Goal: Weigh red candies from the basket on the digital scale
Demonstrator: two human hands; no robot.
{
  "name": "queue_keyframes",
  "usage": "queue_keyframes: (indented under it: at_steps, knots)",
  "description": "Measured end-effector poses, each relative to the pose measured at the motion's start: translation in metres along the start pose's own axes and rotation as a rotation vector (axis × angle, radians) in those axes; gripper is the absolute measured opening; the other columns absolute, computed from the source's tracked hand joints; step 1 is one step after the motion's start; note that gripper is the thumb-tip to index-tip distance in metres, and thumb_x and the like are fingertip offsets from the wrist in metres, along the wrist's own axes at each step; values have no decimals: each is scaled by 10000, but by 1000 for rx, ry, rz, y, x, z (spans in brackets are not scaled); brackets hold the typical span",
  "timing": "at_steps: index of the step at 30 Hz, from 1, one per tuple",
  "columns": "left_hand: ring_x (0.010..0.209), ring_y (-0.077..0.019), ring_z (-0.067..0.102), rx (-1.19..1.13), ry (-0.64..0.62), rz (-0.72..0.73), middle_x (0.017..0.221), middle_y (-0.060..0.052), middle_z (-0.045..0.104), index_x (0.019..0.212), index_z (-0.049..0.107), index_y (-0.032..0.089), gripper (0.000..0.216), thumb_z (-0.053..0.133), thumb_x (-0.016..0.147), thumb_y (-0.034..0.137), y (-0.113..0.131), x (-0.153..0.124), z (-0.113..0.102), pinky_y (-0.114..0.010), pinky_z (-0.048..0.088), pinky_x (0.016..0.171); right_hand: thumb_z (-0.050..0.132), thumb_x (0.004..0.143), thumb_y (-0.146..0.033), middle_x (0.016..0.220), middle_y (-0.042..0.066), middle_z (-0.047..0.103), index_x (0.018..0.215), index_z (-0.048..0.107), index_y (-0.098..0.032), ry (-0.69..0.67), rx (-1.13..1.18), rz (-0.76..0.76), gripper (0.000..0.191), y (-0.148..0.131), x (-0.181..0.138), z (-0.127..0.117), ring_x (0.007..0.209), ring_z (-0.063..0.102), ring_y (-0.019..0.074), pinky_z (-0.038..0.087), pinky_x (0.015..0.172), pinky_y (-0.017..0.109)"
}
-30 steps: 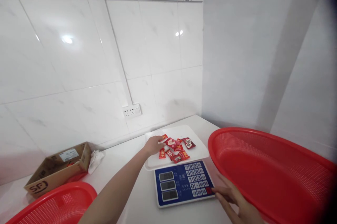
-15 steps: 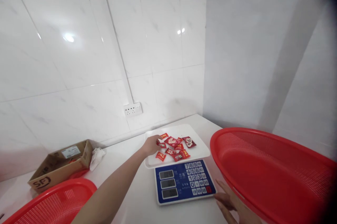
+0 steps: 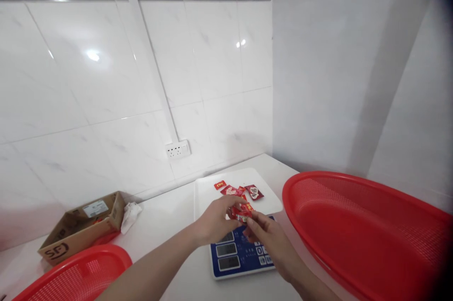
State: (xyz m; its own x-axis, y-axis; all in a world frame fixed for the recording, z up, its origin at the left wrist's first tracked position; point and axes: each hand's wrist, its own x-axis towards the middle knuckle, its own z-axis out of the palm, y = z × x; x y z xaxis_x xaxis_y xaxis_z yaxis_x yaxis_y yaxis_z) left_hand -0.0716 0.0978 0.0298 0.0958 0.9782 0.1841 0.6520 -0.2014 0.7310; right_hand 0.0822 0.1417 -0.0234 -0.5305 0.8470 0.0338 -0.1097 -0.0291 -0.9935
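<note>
— Status? Your left hand [image 3: 214, 220] and right hand [image 3: 269, 237] meet above the blue digital scale [image 3: 233, 256], both pinching a cluster of small red foil sachets [image 3: 242, 213].

— Next? Judged: part them cleanly over the white scale tray [image 3: 208, 188]. Count unclear; your fingers hide them, keypad covered

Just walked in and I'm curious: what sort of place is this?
Probably a small packing or weighing corner in a tiled room: a digital scale with red packets on its white tray, big red baskets, and a cardboard box.
</note>
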Motion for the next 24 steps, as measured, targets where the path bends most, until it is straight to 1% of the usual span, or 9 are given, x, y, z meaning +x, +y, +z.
queue_keyframes:
  at_steps: [2, 3, 6, 9, 12, 15, 17, 20, 24]
  knots:
    - [806, -144, 530, -93, 2, -65, 1045, -26, 576, 1077, 553, 263, 460, 634, 632, 182, 3, -3, 5, -295, 442, 746, 568, 693, -470, 602, -8, 561, 687, 585, -162, -29, 14, -25, 309, -5, 3, 2, 589, 512, 127, 431, 570, 251]
    - [788, -145, 535, -168, 5, -110, 1003, -30, 589, 1070, 554, 253, 461, 651, 622, 197, 2, -3, 7, -293, 444, 730, 572, 693, -461, 564, -20, 535, 636, 561, -163, -30, 12, -36, 303, -6, 3, 3, 565, 487, 116, 414, 558, 243]
    - [691, -129, 536, -449, 18, -229, 802, -10, 596, 1007, 558, 210, 420, 679, 605, 225, -6, -2, 14, -268, 443, 639, 577, 689, -444, 550, -29, 518, 600, 535, -166, -22, -6, -49, 295, -3, 2, 2, 551, 460, 108, 387, 543, 233]
    - [625, -104, 513, -609, 39, -259, 716, 15, 570, 925, 567, 186, 382, 711, 575, 237, -12, 0, 19, -243, 424, 576, 581, 679, -449, 562, -26, 526, 602, 540, -166, -18, 1, -29, 296, 0, 2, 0, 557, 478, 117, 391, 538, 237]
    - [616, -94, 518, -681, 30, -259, 720, 8, 587, 885, 572, 168, 381, 738, 554, 258, -12, 1, 20, -234, 418, 575, 597, 670, -453, 582, -19, 548, 623, 557, -162, -1, 21, -2, 297, 0, 1, -2, 570, 499, 125, 403, 544, 242]
    - [651, -97, 543, -779, 5, -275, 768, -17, 617, 852, 588, 152, 346, 727, 582, 317, -9, 2, 17, -247, 432, 632, 612, 673, -450, 607, -10, 571, 660, 579, -159, 10, 53, 20, 293, -2, 0, -5, 591, 519, 126, 416, 561, 242]
    - [662, -102, 552, -822, 37, -306, 768, -26, 621, 810, 600, 137, 325, 712, 598, 357, -8, 3, 15, -260, 436, 660, 629, 668, -444, 649, -1, 594, 690, 587, -158, 3, 105, 53, 290, -2, -1, -6, 613, 538, 125, 425, 574, 242]
    - [627, -92, 532, -810, 101, -328, 713, -19, 604, 760, 607, 119, 312, 713, 597, 364, -8, 6, 12, -247, 421, 634, 671, 630, -430, 688, 9, 620, 711, 585, -155, -27, 185, 130, 299, -2, -3, -4, 617, 559, 121, 433, 577, 238]
    - [582, -72, 477, -744, 116, -272, 648, 4, 565, 749, 604, 121, 276, 701, 614, 341, -5, 7, 12, -221, 388, 580, 693, 597, -432, 643, 0, 613, 689, 581, -149, -46, 195, 166, 317, -3, -8, 2, 574, 551, 108, 419, 540, 218]
